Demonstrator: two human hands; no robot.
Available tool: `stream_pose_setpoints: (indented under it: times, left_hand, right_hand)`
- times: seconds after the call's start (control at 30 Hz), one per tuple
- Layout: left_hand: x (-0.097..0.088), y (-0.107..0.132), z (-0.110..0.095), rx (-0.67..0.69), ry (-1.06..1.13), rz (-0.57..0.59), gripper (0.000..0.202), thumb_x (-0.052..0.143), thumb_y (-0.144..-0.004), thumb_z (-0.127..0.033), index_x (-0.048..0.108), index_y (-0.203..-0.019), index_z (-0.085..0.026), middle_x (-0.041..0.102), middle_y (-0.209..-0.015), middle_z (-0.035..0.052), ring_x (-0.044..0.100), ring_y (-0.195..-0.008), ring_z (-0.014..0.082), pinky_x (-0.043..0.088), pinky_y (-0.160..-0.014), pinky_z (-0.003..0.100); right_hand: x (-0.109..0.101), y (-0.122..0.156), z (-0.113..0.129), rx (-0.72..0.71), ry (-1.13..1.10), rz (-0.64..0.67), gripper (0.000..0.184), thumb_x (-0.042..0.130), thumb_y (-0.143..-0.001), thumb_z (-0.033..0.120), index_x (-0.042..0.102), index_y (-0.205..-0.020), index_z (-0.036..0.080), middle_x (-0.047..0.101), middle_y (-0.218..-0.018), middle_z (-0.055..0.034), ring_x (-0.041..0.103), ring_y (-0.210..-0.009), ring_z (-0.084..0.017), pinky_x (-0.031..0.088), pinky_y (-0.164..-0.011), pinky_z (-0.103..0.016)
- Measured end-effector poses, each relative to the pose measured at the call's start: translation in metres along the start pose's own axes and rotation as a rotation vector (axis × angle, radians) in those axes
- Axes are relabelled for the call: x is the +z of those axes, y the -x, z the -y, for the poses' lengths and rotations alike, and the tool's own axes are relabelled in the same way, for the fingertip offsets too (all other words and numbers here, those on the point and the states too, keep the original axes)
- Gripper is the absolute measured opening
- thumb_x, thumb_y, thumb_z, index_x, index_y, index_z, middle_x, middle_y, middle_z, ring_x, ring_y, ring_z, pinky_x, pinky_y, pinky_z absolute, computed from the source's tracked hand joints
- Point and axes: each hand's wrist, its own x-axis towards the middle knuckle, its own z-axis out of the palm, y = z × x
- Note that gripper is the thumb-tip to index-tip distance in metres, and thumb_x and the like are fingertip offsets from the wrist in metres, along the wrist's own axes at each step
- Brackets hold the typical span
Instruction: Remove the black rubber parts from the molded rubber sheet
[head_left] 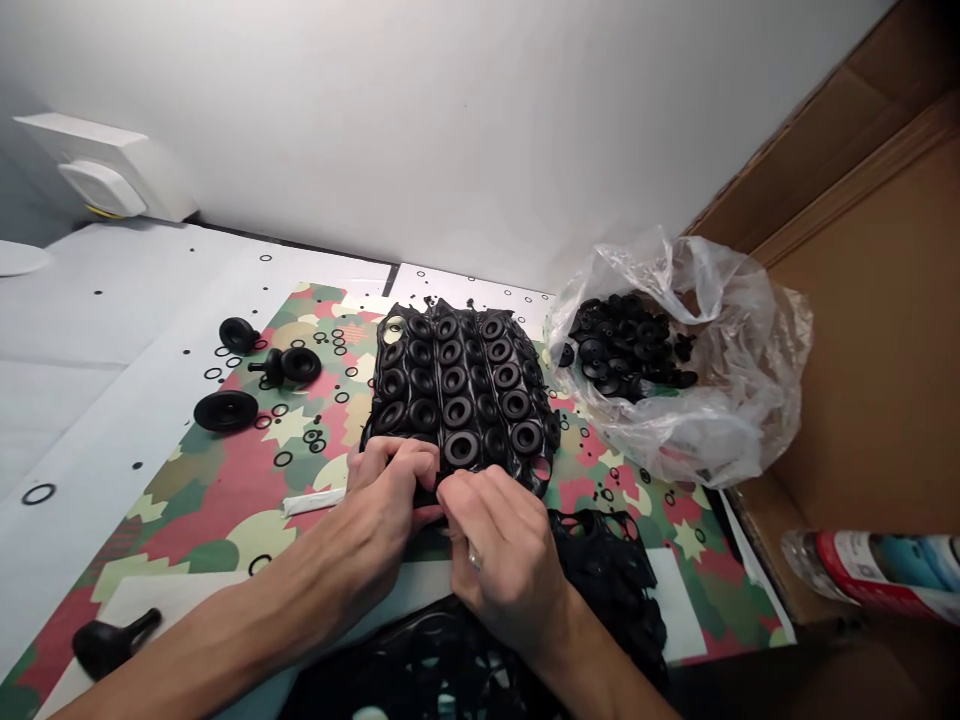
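A black rubber sheet (472, 378) with rows of moulded round cups lies on the camouflage-patterned mat. My left hand (397, 480) is closed on its near edge, fingers bent and pressed together. Right beside it, my right hand (499, 530) pinches at the same edge, with a ring on one finger. The spot between the fingertips is mostly hidden by the hands. Holes show at the sheet's far left and near right corners. Below my right hand lies another black perforated sheet (611, 570), and more black sheet material (420, 660) is under my wrists.
A clear plastic bag (720, 400) with many black rubber pieces (622, 345) lies at the right. Loose black rubber parts (226, 410) and small rings are scattered at the left. A cardboard box (877, 350) and a labelled bottle (885, 565) stand along the right side; a wall closes the back.
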Motion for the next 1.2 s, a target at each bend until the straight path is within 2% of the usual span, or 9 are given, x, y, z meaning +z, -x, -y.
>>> stream_pose_setpoints:
  times: [0.1,0.27,0.33,0.53,0.63,0.77,0.87,1.0,1.2]
  left_hand:
    - [0.001,-0.004,-0.005,-0.032,-0.004,-0.033,0.030,0.062,-0.101,-0.006,0.054,-0.120,-0.028,0.062,-0.127,0.0070,0.058,-0.116,0.0251,0.053,-0.096,0.040]
    - [-0.007,-0.011,-0.016,0.041,-0.067,0.042,0.019,0.060,-0.109,-0.011,0.055,-0.117,-0.028,0.067,-0.126,0.0050,0.057,-0.113,0.0257,0.048,-0.095,0.041]
    - [-0.016,-0.015,-0.024,0.075,-0.095,0.090,0.015,0.054,-0.114,-0.014,0.056,-0.119,-0.027,0.068,-0.127,0.0049,0.056,-0.114,0.0265,0.047,-0.096,0.042]
    - [-0.034,-0.027,-0.040,0.137,-0.163,0.147,0.019,0.049,-0.117,-0.020,0.059,-0.132,-0.027,0.068,-0.124,0.0061,0.057,-0.113,0.0273,0.049,-0.094,0.042]
    - [-0.037,-0.030,-0.039,0.161,-0.210,0.157,0.018,0.048,-0.117,-0.021,0.061,-0.129,-0.027,0.069,-0.124,0.0065,0.058,-0.110,0.0275,0.049,-0.092,0.042]
    - [-0.047,-0.040,-0.041,0.207,-0.260,0.249,0.017,0.052,-0.114,-0.024,0.064,-0.125,-0.028,0.067,-0.124,0.0072,0.059,-0.103,0.0274,0.049,-0.087,0.042]
    - [-0.057,-0.050,-0.047,0.196,-0.211,0.306,0.014,0.054,-0.114,-0.028,0.065,-0.121,-0.029,0.065,-0.124,0.0066,0.060,-0.099,0.0260,0.049,-0.084,0.041]
    - [-0.060,-0.060,-0.049,0.153,-0.140,0.355,0.019,0.048,-0.119,-0.033,0.064,-0.111,-0.028,0.063,-0.117,0.0048,0.058,-0.097,0.0238,0.048,-0.084,0.040]
    - [-0.060,-0.065,-0.043,0.163,-0.129,0.380,0.027,0.041,-0.119,-0.025,0.058,-0.099,-0.025,0.060,-0.101,0.0029,0.054,-0.086,0.0210,0.043,-0.077,0.037]
  right_hand:
    - [0.000,-0.001,-0.001,0.088,-0.062,-0.091,0.023,0.048,-0.111,0.005,0.068,-0.113,0.015,0.074,-0.088,-0.0093,0.066,-0.075,-0.023,0.054,-0.069,-0.036]
    - [-0.005,-0.005,-0.009,0.620,-0.416,-0.220,0.015,0.063,-0.115,0.025,0.071,-0.103,0.023,0.078,-0.090,-0.0025,0.077,-0.072,-0.017,0.062,-0.068,-0.027]
    - [-0.008,-0.006,-0.010,0.717,-0.519,-0.212,0.019,0.065,-0.115,0.033,0.072,-0.101,0.023,0.078,-0.090,-0.0021,0.078,-0.071,-0.017,0.064,-0.068,-0.026]
    - [-0.011,-0.007,-0.007,0.662,-0.554,-0.212,0.022,0.065,-0.114,0.037,0.074,-0.099,0.023,0.079,-0.091,-0.0035,0.081,-0.077,-0.019,0.065,-0.067,-0.026]
    - [-0.012,-0.005,-0.006,0.640,-0.542,-0.220,0.021,0.065,-0.114,0.035,0.075,-0.099,0.024,0.079,-0.092,-0.0036,0.081,-0.078,-0.019,0.063,-0.065,-0.025]
    - [-0.013,-0.001,-0.007,0.587,-0.506,-0.230,0.019,0.063,-0.114,0.032,0.075,-0.102,0.024,0.080,-0.095,-0.0036,0.080,-0.082,-0.020,0.062,-0.069,-0.027]
    - [-0.013,0.001,-0.007,0.553,-0.511,-0.245,0.015,0.064,-0.114,0.030,0.075,-0.106,0.026,0.081,-0.096,-0.0021,0.081,-0.085,-0.019,0.064,-0.076,-0.028]
    - [-0.012,0.000,-0.007,0.540,-0.496,-0.256,0.013,0.063,-0.114,0.027,0.073,-0.106,0.026,0.081,-0.096,-0.0016,0.080,-0.083,-0.018,0.063,-0.073,-0.026]
    - [-0.010,0.000,-0.005,0.442,-0.426,-0.292,0.013,0.061,-0.112,0.020,0.073,-0.107,0.024,0.082,-0.098,-0.0036,0.082,-0.086,-0.019,0.064,-0.077,-0.028]
